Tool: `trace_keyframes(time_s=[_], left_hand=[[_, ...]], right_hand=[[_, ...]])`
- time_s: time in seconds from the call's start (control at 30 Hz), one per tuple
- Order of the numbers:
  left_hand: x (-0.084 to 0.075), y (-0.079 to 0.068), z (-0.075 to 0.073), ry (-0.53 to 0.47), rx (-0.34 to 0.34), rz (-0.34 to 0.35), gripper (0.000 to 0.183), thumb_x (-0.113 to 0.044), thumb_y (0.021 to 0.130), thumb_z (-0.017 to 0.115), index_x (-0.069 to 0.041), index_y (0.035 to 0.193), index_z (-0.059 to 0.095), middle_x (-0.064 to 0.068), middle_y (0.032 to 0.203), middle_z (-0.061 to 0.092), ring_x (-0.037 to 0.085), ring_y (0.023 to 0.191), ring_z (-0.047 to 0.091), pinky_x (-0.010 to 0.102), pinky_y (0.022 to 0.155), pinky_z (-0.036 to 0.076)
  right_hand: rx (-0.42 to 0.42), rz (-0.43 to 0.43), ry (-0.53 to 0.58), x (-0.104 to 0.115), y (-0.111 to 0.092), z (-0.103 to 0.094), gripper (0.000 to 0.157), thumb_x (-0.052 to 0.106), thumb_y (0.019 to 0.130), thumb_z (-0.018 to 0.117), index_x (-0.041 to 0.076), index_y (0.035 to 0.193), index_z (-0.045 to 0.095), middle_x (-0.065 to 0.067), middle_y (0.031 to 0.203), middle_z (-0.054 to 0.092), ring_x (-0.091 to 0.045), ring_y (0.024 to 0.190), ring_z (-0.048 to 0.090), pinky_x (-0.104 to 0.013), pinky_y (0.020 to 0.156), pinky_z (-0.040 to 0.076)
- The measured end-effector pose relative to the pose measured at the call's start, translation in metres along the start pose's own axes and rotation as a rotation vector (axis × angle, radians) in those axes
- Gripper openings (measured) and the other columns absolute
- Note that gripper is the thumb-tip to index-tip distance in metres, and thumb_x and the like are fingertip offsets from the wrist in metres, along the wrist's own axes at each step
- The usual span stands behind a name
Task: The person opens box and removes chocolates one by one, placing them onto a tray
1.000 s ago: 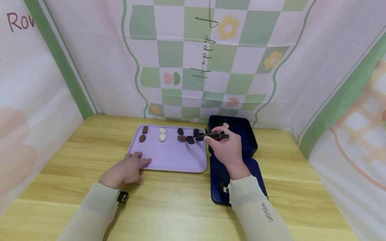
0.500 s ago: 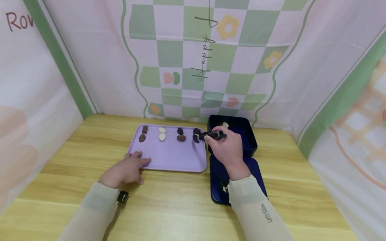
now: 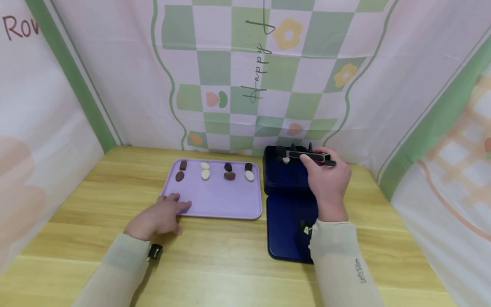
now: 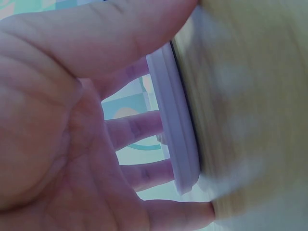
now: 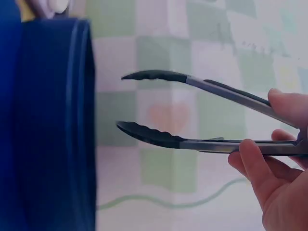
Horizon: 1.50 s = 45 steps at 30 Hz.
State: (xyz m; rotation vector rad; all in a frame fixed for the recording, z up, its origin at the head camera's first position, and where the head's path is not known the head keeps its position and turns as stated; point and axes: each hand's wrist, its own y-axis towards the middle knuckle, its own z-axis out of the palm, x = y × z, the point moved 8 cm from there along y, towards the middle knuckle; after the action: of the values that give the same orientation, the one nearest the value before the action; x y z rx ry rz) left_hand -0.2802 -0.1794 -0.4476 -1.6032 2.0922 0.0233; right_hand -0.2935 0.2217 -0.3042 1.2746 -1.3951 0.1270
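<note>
My right hand (image 3: 330, 179) grips black-and-metal tongs (image 3: 310, 156) over the deep dark blue box (image 3: 281, 188). In the right wrist view the arms of the tongs (image 5: 207, 146) are spread, with nothing between their dark scalloped tips, above the box rim. A white oval piece (image 3: 286, 160) lies inside the box, close to the tips. My left hand (image 3: 155, 217) rests on the near left edge of a lilac tray (image 3: 222, 200), its fingers extended over the rim (image 4: 175, 120). Small pieces like chocolates lie in short columns there, among them a white oval (image 3: 249, 175) and a brown square (image 3: 183, 165).
A shallow dark blue lid or tray (image 3: 285, 238) lies in front of the box, partly under my right forearm. Everything stands on a wooden table (image 3: 215, 264). A patterned cloth (image 3: 215, 68) hangs right behind the box and tray.
The tongs have let go of a white oval piece at the tray's right end, then moved right and back over the box, spreading apart. My left hand stays put.
</note>
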Motion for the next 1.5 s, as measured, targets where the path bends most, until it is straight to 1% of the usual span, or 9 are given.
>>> trace_keyframes(time_s=[0.1, 0.2, 0.33, 0.47, 0.67, 0.9, 1.07, 1.27, 1.5], left_hand=[[0.002, 0.000, 0.000, -0.003, 0.000, -0.001, 0.078, -0.013, 0.077, 0.083, -0.016, 0.148, 0.051, 0.027, 0.158, 0.022, 0.059, 0.140, 0.011, 0.075, 0.104, 0.021], [0.002, -0.001, 0.001, -0.006, -0.004, -0.002, 0.077, -0.013, 0.077, 0.083, -0.016, 0.147, 0.051, 0.027, 0.158, 0.022, 0.060, 0.140, 0.011, 0.075, 0.104, 0.021], [0.002, -0.003, 0.000, -0.013, -0.011, -0.006, 0.076, -0.012, 0.077, 0.083, -0.017, 0.147, 0.052, 0.027, 0.158, 0.022, 0.061, 0.139, 0.010, 0.075, 0.103, 0.022], [0.001, -0.005, 0.000, -0.015, -0.009, -0.006, 0.076, -0.012, 0.077, 0.083, -0.016, 0.146, 0.053, 0.028, 0.158, 0.023, 0.061, 0.139, 0.011, 0.075, 0.103, 0.022], [0.000, -0.005, 0.000, -0.008, -0.006, 0.001, 0.076, -0.012, 0.078, 0.083, -0.016, 0.147, 0.052, 0.028, 0.158, 0.022, 0.061, 0.139, 0.011, 0.075, 0.103, 0.023], [-0.001, -0.004, 0.000, -0.005, -0.003, 0.003, 0.076, -0.013, 0.078, 0.083, -0.017, 0.147, 0.052, 0.028, 0.158, 0.022, 0.061, 0.139, 0.011, 0.075, 0.103, 0.022], [-0.002, -0.003, -0.001, -0.002, -0.001, -0.001, 0.075, -0.013, 0.079, 0.083, -0.017, 0.147, 0.052, 0.027, 0.158, 0.023, 0.059, 0.140, 0.012, 0.074, 0.104, 0.022], [0.000, -0.001, -0.001, -0.005, -0.005, -0.006, 0.075, -0.013, 0.079, 0.083, -0.017, 0.147, 0.052, 0.027, 0.158, 0.023, 0.059, 0.140, 0.012, 0.074, 0.104, 0.023], [0.001, 0.001, 0.000, -0.002, -0.006, -0.001, 0.075, -0.012, 0.078, 0.082, -0.017, 0.147, 0.052, 0.026, 0.158, 0.023, 0.058, 0.140, 0.012, 0.074, 0.105, 0.023]], right_hand=[[0.048, 0.099, -0.045, -0.019, 0.004, 0.005, 0.044, 0.034, 0.084, 0.082, 0.008, 0.118, 0.072, -0.011, 0.101, 0.072, -0.017, 0.081, 0.064, -0.029, 0.074, 0.052], [0.086, 0.168, -0.077, -0.035, 0.007, 0.011, 0.045, 0.032, 0.085, 0.081, 0.009, 0.122, 0.070, -0.012, 0.109, 0.070, -0.024, 0.089, 0.065, -0.036, 0.081, 0.053], [0.097, 0.214, -0.121, -0.054, 0.011, 0.015, 0.046, 0.031, 0.083, 0.083, 0.010, 0.123, 0.070, -0.013, 0.119, 0.067, -0.030, 0.103, 0.063, -0.042, 0.090, 0.050], [0.071, 0.223, -0.147, -0.065, 0.013, 0.016, 0.046, 0.030, 0.082, 0.084, 0.010, 0.121, 0.071, -0.012, 0.122, 0.067, -0.032, 0.113, 0.060, -0.043, 0.097, 0.047], [0.030, 0.223, -0.153, -0.072, 0.014, 0.017, 0.044, 0.027, 0.081, 0.085, 0.010, 0.120, 0.071, -0.014, 0.121, 0.068, -0.033, 0.114, 0.060, -0.042, 0.097, 0.047], [0.068, 0.208, -0.166, -0.077, 0.015, 0.023, 0.046, 0.028, 0.082, 0.084, 0.010, 0.122, 0.070, -0.015, 0.122, 0.067, -0.035, 0.114, 0.059, -0.044, 0.097, 0.046], [0.106, 0.241, -0.142, -0.080, 0.015, 0.027, 0.050, 0.033, 0.082, 0.084, 0.012, 0.125, 0.069, -0.013, 0.129, 0.064, -0.033, 0.116, 0.059, -0.044, 0.095, 0.048], [0.166, 0.250, -0.178, -0.084, 0.014, 0.035, 0.051, 0.037, 0.084, 0.081, 0.014, 0.128, 0.067, -0.012, 0.135, 0.060, -0.035, 0.115, 0.059, -0.046, 0.093, 0.049], [0.088, 0.243, -0.162, -0.088, 0.017, 0.030, 0.041, 0.024, 0.083, 0.083, 0.012, 0.120, 0.071, -0.010, 0.126, 0.066, -0.032, 0.115, 0.060, -0.042, 0.097, 0.048]])
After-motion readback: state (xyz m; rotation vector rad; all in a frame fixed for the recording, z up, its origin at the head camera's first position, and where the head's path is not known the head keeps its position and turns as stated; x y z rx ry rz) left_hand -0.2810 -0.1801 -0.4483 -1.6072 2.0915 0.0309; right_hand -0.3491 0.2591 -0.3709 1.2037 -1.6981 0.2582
